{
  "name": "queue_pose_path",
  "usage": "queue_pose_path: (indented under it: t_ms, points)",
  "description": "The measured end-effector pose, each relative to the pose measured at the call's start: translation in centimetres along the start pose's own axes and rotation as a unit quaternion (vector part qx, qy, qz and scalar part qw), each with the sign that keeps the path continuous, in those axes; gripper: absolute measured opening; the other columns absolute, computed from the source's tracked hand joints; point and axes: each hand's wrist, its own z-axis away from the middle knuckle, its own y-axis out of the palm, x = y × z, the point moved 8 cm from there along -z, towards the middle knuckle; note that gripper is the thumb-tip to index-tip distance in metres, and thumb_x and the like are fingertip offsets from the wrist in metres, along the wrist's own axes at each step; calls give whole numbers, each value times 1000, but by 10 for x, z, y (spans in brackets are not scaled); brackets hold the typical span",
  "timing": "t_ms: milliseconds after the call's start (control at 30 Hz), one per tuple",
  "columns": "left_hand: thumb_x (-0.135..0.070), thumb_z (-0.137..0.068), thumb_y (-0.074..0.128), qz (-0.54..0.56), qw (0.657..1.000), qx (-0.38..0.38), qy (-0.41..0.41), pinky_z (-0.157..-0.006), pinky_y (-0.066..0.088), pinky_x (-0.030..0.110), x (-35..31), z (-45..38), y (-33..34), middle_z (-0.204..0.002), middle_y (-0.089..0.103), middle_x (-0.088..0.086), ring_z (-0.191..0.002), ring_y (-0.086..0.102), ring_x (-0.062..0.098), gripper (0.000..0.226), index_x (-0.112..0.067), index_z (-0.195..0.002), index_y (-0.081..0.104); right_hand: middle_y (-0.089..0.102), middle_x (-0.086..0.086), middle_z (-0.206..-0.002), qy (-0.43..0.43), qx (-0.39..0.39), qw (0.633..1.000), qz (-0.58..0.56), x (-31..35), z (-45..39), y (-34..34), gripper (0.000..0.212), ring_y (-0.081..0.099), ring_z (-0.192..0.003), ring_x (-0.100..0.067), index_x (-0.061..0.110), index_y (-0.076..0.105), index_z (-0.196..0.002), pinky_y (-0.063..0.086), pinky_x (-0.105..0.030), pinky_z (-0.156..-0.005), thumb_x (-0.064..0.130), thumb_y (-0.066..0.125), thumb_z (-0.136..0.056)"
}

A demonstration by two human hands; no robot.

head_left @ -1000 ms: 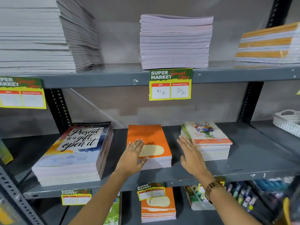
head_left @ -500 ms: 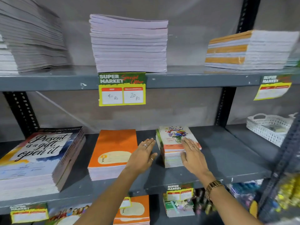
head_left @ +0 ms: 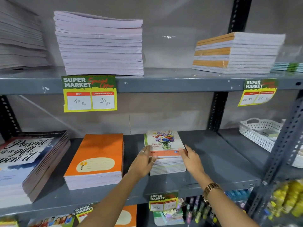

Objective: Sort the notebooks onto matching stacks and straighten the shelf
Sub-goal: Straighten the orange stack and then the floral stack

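On the grey painted metal middle shelf (head_left: 213,163), three piles of paper notebooks. At centre, a small stack of floral-cover notebooks (head_left: 165,154), glossy top cover printed with a vase of flowers above an orange band, page edges below pale and slightly uneven. Left hand (head_left: 144,163) flat against the stack's left side, fingers extended with thumb on the top cover's edge, rings on two fingers. Right hand (head_left: 191,158) pressed to the stack's right side, fingers likewise loosely spread, not curled round anything; gold metal watch (head_left: 210,190) on that wrist. Stack thus bracketed between both palms, resting on the shelf.

Just left, apart from it, a taller stack of plain orange-cover notebooks (head_left: 100,159) with a cream oval label. Further left, a large stack of wide notebooks with brush-lettered covers (head_left: 31,163), edges fanned crookedly.

On the upper shelf, a thick pile of lavender-edged paper notebooks (head_left: 100,45) and a film-wrapped bundle with orange spines (head_left: 236,53). Yellow-and-green paper price tag (head_left: 89,93) on the shelf lip. White perforated plastic basket (head_left: 260,132) at right.
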Motion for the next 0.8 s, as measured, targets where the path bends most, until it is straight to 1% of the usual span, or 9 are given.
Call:
queue_pose_path:
  t_ms: [33,100,300,367,433,500,567,667,800]
  points:
    - [-39,-95,39,5,1000,1,-2,-101,46,38,0,-1,1,-148,35,6,-126,47,22,57,-17,-144,19,64,-12,-116,3,3,1000,-25,-1,-2,1,38,60,-102,-25,12,51,-128,49,-41,-92,32,40,-98]
    - [-37,-95,40,19,1000,2,-10,-100,47,38,1,-2,3,-147,36,6,-126,47,22,58,-17,-144,17,67,-9,-107,9,8,998,-63,-1,-6,3,34,63,-98,-26,13,55,-124,51,-42,-90,29,40,-98]
    - [-31,-96,41,54,998,-3,-34,-100,48,38,2,-2,7,-145,39,6,-123,49,22,57,-17,-145,16,66,-5,-97,31,11,991,-132,-7,-17,10,30,65,-91,-25,13,57,-122,53,-38,-85,26,42,-99]
    - [-30,-96,42,68,997,-4,-38,-99,48,38,2,-2,8,-142,42,7,-122,51,23,58,-16,-145,14,66,-5,-94,52,13,983,-175,-10,-21,12,30,64,-85,-23,11,59,-118,53,-35,-77,26,42,-99]
    - [-29,-96,42,85,995,-10,-42,-101,47,39,2,-2,9,-142,42,9,-122,50,24,58,-15,-145,15,66,-5,-88,76,14,972,-223,-13,-23,13,30,62,-79,-21,7,61,-114,50,-27,-66,24,43,-99]
    - [-27,-96,44,103,993,-14,-50,-102,47,38,2,-3,10,-141,43,9,-123,49,24,57,-15,-145,17,65,-3,-80,98,12,960,-263,-15,-24,13,28,60,-73,-19,5,62,-111,46,-23,-60,22,44,-99]
    - [-25,-95,45,126,990,-18,-62,-101,48,37,3,-3,13,-140,45,9,-122,50,23,57,-16,-145,19,66,-5,-83,100,20,956,-274,-15,-25,14,27,61,-76,-21,6,61,-113,46,-24,-61,22,44,-99]
    - [-19,-95,46,145,986,-27,-71,-101,47,36,3,-1,14,-139,45,9,-122,48,22,55,-17,-144,20,66,-10,-97,94,33,955,-279,-13,-25,18,28,61,-85,-24,8,58,-119,48,-27,-67,22,43,-99]
    - [-15,-95,45,154,985,-31,-70,-102,46,37,5,3,14,-138,45,7,-123,47,22,57,-18,-145,18,65,-10,-95,91,41,955,-280,-10,-26,19,28,61,-84,-24,5,59,-116,48,-29,-72,21,43,-99]
